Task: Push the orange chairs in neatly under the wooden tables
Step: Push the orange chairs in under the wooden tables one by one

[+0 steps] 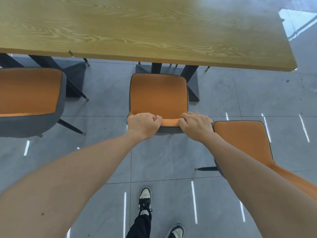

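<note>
- Wooden table (154,31) fills the top of the view; nothing is tucked fully beneath it yet.
- Middle chair (158,95) stands just short of the table edge, seat all exposed.
- Left chair (29,93) and right chair (243,140) also wait, pulled out.
- Left hand (143,125) and right hand (195,126), apart, both clamp the middle chair's backrest.
</note>
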Tool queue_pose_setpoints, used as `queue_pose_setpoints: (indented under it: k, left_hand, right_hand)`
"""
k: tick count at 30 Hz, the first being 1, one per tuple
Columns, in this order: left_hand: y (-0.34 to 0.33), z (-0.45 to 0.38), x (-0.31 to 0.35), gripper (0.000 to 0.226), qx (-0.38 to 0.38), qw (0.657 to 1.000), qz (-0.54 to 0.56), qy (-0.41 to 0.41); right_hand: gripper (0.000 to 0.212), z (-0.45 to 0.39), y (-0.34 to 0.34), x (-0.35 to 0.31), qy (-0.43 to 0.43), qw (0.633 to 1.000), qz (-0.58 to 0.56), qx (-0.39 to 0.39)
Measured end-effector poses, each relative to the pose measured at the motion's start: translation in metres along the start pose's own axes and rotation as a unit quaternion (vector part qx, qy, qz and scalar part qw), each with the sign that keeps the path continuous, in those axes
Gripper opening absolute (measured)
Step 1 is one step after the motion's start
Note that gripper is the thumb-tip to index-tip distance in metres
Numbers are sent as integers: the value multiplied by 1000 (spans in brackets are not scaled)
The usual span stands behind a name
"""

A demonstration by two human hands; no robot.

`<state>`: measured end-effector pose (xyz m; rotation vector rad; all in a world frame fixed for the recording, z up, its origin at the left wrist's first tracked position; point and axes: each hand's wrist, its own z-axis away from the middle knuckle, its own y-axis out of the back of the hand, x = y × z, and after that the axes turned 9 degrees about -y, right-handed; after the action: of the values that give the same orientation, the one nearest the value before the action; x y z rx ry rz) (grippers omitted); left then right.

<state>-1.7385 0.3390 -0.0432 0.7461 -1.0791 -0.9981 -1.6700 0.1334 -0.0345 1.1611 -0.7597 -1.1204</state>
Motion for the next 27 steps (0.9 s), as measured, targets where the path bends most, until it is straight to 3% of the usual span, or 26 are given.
queue_pose_setpoints:
  k: [2,5,9,12,20,27]
  left_hand:
    - [7,5,6,52,-45,999,-5,17]
    - [12,13,25,58,-63,997,-22,38]
    - [6,35,78,61,-14,999,-17,-28]
    - [-6,53,126,64,30,995,36,-86]
    - [-51,108,287,76,87,980,63,-166]
    - [-117,154,427,76,87,978,60,-182]
  right_hand:
    - [45,9,10,0,-9,998,-34,-55]
    - [53,39,20,8,-18,996,-71,-43]
    - [64,91,33,44,23,999,18,-37]
    - [68,124,44,82,-12,999,30,-37]
    - [61,231,69,223,-97,992,33,75]
    - [66,314,44,367,-155,984,36,79]
